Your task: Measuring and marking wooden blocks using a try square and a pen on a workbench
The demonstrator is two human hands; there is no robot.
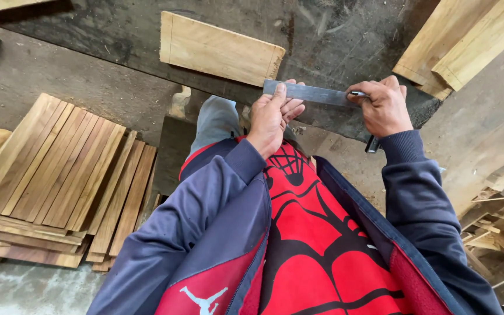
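Dark, scuffed workbench top [345, 35], dusted with sawdust and scarred by old marks, running across the upper frame. Resting flat on it near the middle, a short pale wooden board [220, 49], set at a slight angle. At the far right corner, thicker light planks [462, 41], overlapping and jutting in from the edge. Below, grey concrete floor [24, 289], with a fanned stack of thin wooden slats [59, 181] lying directly on it at left, layered several deep, edges splayed. At lower right, a jumble of wood offcuts [497, 221] heaped against rough timber, too tangled to tell apart.
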